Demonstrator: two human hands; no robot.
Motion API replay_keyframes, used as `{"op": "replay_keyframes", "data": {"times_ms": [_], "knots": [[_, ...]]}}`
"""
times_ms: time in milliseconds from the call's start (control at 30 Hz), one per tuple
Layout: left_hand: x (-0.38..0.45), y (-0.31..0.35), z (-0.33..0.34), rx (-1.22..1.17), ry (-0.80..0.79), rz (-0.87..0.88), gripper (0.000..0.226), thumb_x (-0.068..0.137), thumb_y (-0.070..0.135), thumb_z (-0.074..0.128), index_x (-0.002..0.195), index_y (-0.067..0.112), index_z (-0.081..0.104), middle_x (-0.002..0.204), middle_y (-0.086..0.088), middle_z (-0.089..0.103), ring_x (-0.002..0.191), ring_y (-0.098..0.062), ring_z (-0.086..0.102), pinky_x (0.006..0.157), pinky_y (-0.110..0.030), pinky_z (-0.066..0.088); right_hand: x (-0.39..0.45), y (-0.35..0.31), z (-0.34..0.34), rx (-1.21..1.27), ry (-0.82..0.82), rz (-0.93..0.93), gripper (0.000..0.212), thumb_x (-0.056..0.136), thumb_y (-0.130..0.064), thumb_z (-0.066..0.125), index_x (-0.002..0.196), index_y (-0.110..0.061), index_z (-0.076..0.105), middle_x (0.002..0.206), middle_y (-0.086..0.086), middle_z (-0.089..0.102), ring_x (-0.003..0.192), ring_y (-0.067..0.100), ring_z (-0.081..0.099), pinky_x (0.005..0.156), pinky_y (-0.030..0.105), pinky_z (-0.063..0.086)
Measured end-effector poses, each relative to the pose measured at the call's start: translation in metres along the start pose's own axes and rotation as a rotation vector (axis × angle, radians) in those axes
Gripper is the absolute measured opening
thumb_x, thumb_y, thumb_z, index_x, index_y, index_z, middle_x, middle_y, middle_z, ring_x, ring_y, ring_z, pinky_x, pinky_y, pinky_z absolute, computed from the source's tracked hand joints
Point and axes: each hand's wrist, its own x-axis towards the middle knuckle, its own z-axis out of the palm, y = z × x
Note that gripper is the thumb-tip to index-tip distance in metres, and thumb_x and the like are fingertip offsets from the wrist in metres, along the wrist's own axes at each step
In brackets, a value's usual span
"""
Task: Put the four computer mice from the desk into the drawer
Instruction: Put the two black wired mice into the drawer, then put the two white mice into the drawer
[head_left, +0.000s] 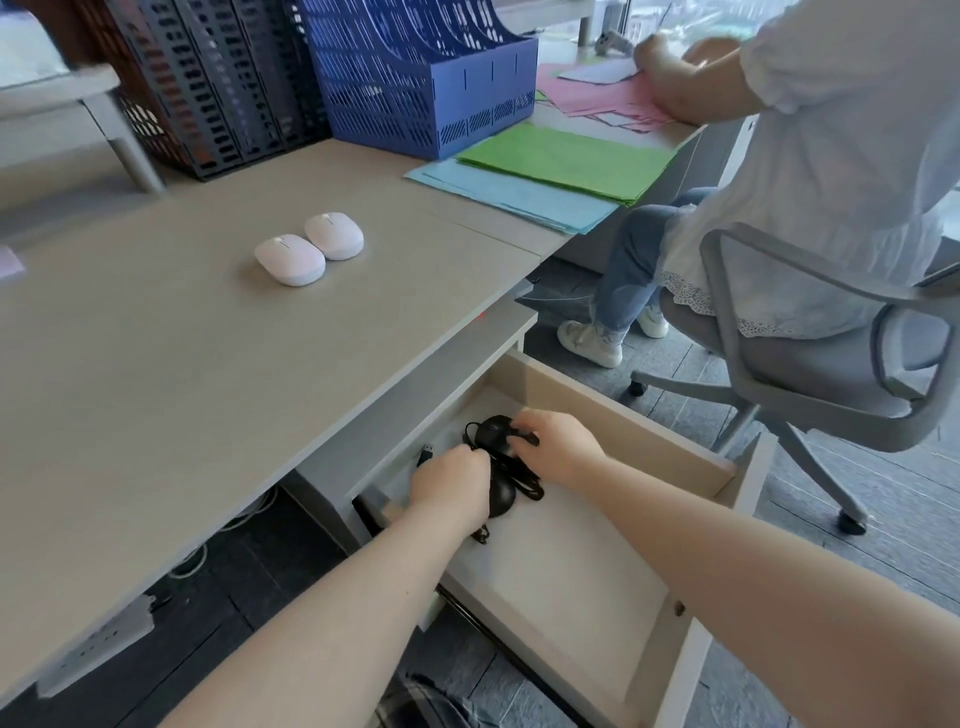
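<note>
Two white mice lie side by side on the grey desk (171, 364): the nearer white mouse (290, 258) and the farther white mouse (334, 235). Below the desk edge the pale wooden drawer (571, 577) stands pulled out. Inside it are two black wired mice with tangled cables. My left hand (451, 486) rests closed on the nearer black mouse (502, 496), covering most of it. My right hand (556, 447) holds the farther black mouse (492, 431) with its fingertips. A USB plug (426, 453) lies on the drawer floor to the left.
Blue (421, 83) and dark file racks stand at the back of the desk. Green (566, 161) and blue paper stacks lie at the right. A person in a white top sits on a grey swivel chair (810, 374) just right of the drawer.
</note>
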Motion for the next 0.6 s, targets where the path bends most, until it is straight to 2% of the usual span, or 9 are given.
{"op": "replay_keyframes", "data": {"times_ms": [100, 200, 333, 433, 500, 600], "knots": [[-0.005, -0.002, -0.038, 0.065, 0.096, 0.039, 0.019, 0.092, 0.020, 0.047, 0.106, 0.014, 0.058, 0.114, -0.008, 0.062, 0.104, -0.033, 0.060, 0.079, -0.037, 0.046, -0.005, -0.025, -0.023, 0.017, 0.052, -0.011, 0.029, 0.094, -0.034, 0.049, 0.103, -0.014, 0.068, 0.104, 0.004, 0.069, 0.098, 0.025, 0.061, 0.080, 0.031, 0.050], [-0.012, -0.003, -0.077, 0.044, 0.240, 0.075, 0.023, 0.096, 0.027, 0.041, 0.101, 0.013, 0.058, 0.108, -0.009, 0.065, 0.099, -0.033, 0.062, 0.074, -0.035, 0.045, -0.012, -0.052, -0.044, 0.051, 0.206, -0.060, 0.034, 0.095, -0.036, 0.048, 0.087, -0.009, 0.067, 0.081, 0.004, 0.065, 0.077, 0.023, 0.056, 0.066, 0.030, 0.045], [-0.024, -0.021, -0.120, -0.092, 0.510, 0.076, 0.030, 0.097, 0.033, 0.038, 0.088, 0.013, 0.059, 0.094, -0.006, 0.067, 0.087, -0.033, 0.063, 0.064, -0.032, 0.039, -0.011, -0.085, -0.066, 0.132, 0.373, -0.098, 0.032, 0.095, -0.036, 0.048, 0.088, -0.012, 0.068, 0.074, -0.001, 0.063, 0.071, 0.018, 0.055, 0.062, 0.027, 0.041], [-0.028, -0.052, -0.138, -0.207, 0.706, 0.022, 0.025, 0.094, 0.031, 0.044, 0.093, 0.016, 0.063, 0.092, -0.002, 0.066, 0.085, -0.032, 0.061, 0.066, -0.035, 0.047, -0.002, -0.110, -0.076, 0.178, 0.474, -0.157, 0.027, 0.095, -0.034, 0.050, 0.097, -0.014, 0.068, 0.080, -0.003, 0.062, 0.079, 0.017, 0.056, 0.068, 0.028, 0.044], [-0.023, -0.078, -0.144, -0.271, 0.803, -0.031, 0.022, 0.092, 0.029, 0.049, 0.101, 0.017, 0.065, 0.100, -0.003, 0.065, 0.093, -0.031, 0.059, 0.069, -0.036, 0.047, 0.013, -0.124, -0.076, 0.179, 0.504, -0.190, 0.028, 0.095, -0.034, 0.051, 0.105, -0.014, 0.067, 0.094, 0.000, 0.066, 0.096, 0.020, 0.057, 0.079, 0.030, 0.045], [-0.005, -0.121, -0.141, -0.326, 0.801, -0.144, 0.032, 0.090, 0.028, 0.055, 0.119, 0.015, 0.060, 0.120, -0.008, 0.057, 0.110, -0.031, 0.052, 0.078, -0.038, 0.047, 0.047, -0.146, -0.070, 0.162, 0.416, -0.185, 0.036, 0.093, -0.038, 0.052, 0.121, -0.017, 0.060, 0.122, 0.001, 0.062, 0.121, 0.021, 0.050, 0.094, 0.033, 0.042]]}}
